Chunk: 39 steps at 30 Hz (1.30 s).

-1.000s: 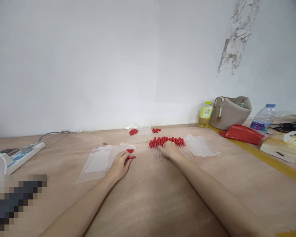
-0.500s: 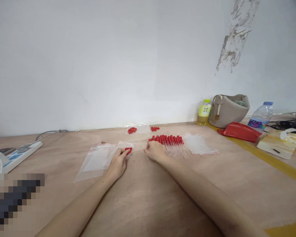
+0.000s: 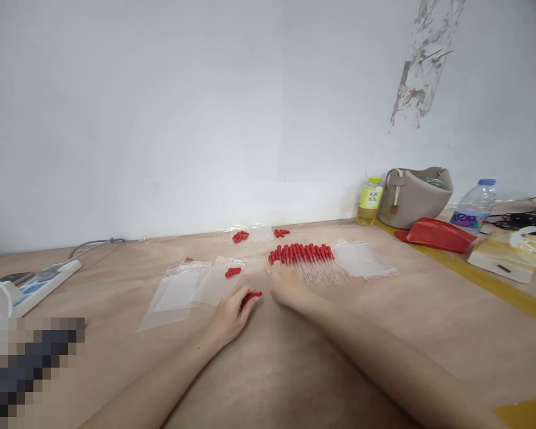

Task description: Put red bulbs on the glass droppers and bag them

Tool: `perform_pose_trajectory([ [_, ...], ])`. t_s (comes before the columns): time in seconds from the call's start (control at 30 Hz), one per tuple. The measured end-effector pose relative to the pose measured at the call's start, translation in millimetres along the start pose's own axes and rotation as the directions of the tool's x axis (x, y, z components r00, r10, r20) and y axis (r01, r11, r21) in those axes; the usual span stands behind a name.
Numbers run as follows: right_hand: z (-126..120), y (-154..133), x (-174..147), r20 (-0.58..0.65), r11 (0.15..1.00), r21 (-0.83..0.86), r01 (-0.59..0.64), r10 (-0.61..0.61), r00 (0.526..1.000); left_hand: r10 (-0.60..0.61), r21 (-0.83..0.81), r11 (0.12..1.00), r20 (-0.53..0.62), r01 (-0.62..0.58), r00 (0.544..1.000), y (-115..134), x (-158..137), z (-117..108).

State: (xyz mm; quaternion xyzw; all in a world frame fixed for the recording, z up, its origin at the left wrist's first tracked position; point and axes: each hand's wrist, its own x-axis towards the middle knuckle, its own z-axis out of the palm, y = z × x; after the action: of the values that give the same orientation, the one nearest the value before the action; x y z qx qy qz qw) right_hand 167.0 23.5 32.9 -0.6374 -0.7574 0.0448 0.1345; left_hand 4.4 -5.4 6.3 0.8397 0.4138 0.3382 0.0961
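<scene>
My left hand (image 3: 232, 316) is closed on a red rubber bulb (image 3: 252, 297), held between thumb and fingers just above the table. Behind it, another red bulb (image 3: 233, 271) lies on a clear zip bag (image 3: 214, 280). My right hand (image 3: 286, 285) has its fingers curled at the left end of a row of glass droppers (image 3: 315, 268) with red bulbs. Its fingertips are blurred and partly hidden, so what they hold cannot be made out. Against the wall, several red bulbs (image 3: 240, 236) lie on clear plastic, and a second small group (image 3: 281, 233) lies to their right.
Clear zip bags lie at left (image 3: 174, 295) and right (image 3: 366, 260). Farther right stand a yellow-capped bottle (image 3: 369, 202), a grey bag (image 3: 413, 199), a red pouch (image 3: 438, 236), a water bottle (image 3: 473, 205) and a tissue pack (image 3: 509, 256). A power strip (image 3: 49, 286) lies left.
My left hand has moved right and toward me with a red bulb, leaving one on the bag. My right hand has shifted slightly right and nearer, still by the droppers.
</scene>
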Motion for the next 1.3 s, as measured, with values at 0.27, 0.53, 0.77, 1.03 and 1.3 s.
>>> perform_pose_trajectory([
  [0.27,5.7,57.6,-52.0,-0.354,0.816,0.349,0.460,-0.339,0.872,-0.111,-0.134,0.983,0.086,0.122,0.990,13.2,0.8,8.0],
  [0.53,8.8,50.9,-57.3,-0.323,0.808,0.294,0.510,-0.418,0.849,-0.097,-0.173,0.979,0.053,0.105,0.994,10.9,0.6,9.9],
  [0.77,7.5,54.2,-54.9,-0.310,0.794,0.356,0.493,-0.398,0.864,-0.119,-0.232,0.964,0.069,0.132,0.991,6.9,0.0,13.4],
  [1.03,-3.2,57.6,-53.4,-0.205,0.798,0.332,0.503,-0.460,0.864,-0.101,-0.215,0.969,0.096,0.120,0.990,9.1,-2.7,12.0],
  [1.3,-6.3,64.7,-52.6,-0.148,0.827,0.205,0.523,-0.502,0.852,0.064,-0.148,0.989,0.236,-0.029,0.970,21.8,-6.0,4.6],
])
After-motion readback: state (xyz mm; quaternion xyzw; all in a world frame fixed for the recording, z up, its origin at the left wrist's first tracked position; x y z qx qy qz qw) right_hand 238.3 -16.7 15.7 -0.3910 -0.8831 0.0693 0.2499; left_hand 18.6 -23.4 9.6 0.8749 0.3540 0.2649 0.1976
